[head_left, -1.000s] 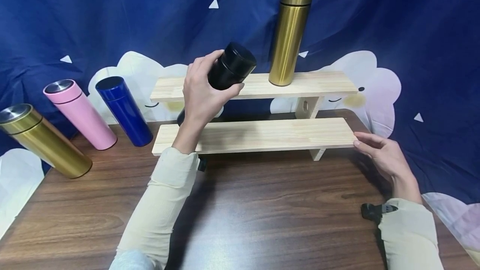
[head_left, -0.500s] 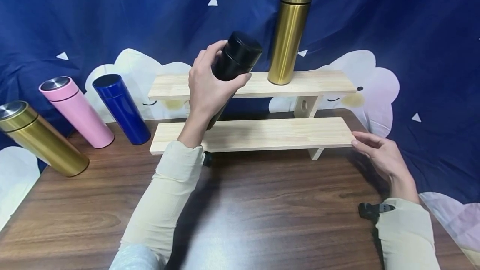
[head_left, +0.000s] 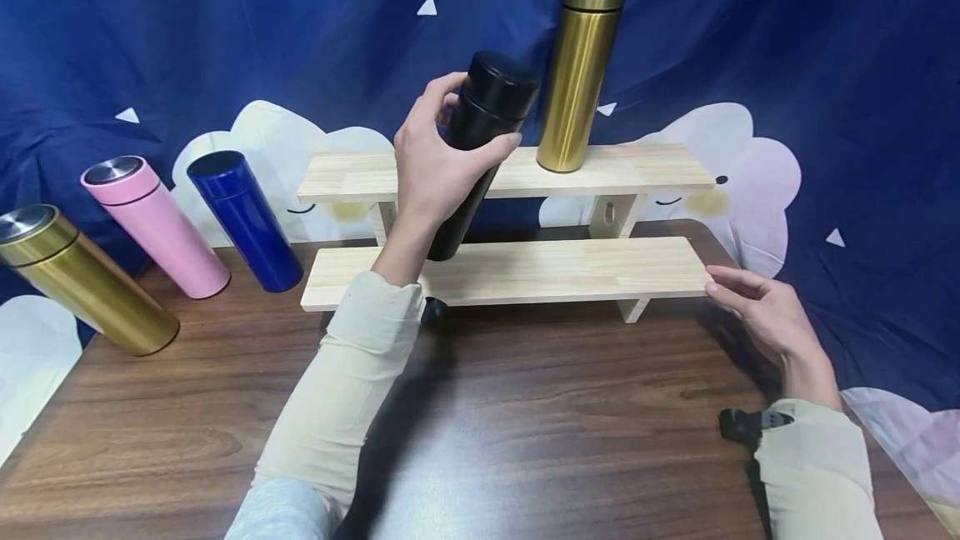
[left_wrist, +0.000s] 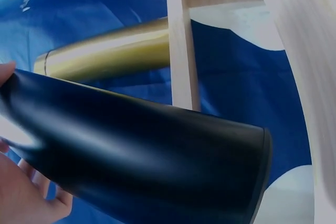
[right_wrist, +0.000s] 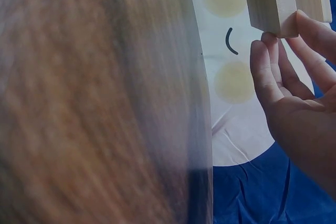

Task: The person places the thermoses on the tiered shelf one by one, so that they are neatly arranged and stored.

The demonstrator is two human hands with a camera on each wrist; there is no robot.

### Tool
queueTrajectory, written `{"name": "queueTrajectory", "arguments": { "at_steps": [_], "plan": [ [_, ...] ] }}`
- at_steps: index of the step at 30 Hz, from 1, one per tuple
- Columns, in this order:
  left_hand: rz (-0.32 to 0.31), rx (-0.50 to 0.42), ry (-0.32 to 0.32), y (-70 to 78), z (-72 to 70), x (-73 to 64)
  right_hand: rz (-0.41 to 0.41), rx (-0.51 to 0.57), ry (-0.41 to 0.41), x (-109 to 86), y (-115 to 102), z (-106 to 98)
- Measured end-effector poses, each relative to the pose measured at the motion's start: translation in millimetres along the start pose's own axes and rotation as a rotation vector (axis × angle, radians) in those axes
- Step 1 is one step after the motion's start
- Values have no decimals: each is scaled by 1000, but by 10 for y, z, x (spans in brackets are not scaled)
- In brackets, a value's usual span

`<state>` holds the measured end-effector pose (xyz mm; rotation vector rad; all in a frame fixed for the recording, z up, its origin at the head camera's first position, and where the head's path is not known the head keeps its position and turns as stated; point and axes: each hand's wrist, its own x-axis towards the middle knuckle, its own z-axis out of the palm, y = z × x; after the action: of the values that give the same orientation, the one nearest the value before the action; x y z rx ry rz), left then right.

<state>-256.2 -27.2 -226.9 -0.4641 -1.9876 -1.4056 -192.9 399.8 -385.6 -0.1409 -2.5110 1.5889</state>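
My left hand [head_left: 438, 161] grips a black thermos bottle [head_left: 468, 165] near its cap, the fingers behind it and the thumb across the near side. The bottle leans, with its base over the lower board of a two-tier wooden shelf [head_left: 585, 265]; whether it touches the board I cannot tell. In the left wrist view the black bottle [left_wrist: 142, 145] fills the foreground, its base pointing right. My right hand [head_left: 772, 323] pinches the right end of the lower board between thumb and fingers, and the right wrist view has that board end [right_wrist: 275, 9] at the fingertips.
On the upper board stands a gold thermos [head_left: 581, 73], close to the black one. At the table's left are a blue thermos [head_left: 247, 223], a pink thermos [head_left: 161, 232] and another gold thermos [head_left: 93, 286]. A blue patterned curtain [head_left: 337, 23] hangs behind the brown table [head_left: 555, 407].
My left hand has carried the black bottle right and slightly up, and its tilt is now steeper. The right hand stays at the board's end.
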Motion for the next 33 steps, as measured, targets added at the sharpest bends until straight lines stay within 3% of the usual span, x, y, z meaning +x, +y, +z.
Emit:
{"name": "queueTrajectory", "arguments": {
  "at_steps": [10,18,23,33],
  "plan": [
    [-116,-142,-9,34,75,60,-4,24,3,-5,6,-7],
    [-153,-211,-21,70,127,95,-3,-3,3,1,23,-4],
    [-167,-226,-33,84,153,119,0,5,-1,-3,26,-7],
    [-148,-167,-79,162,205,189,-8,-6,-6,3,30,-10]
  ]
}}
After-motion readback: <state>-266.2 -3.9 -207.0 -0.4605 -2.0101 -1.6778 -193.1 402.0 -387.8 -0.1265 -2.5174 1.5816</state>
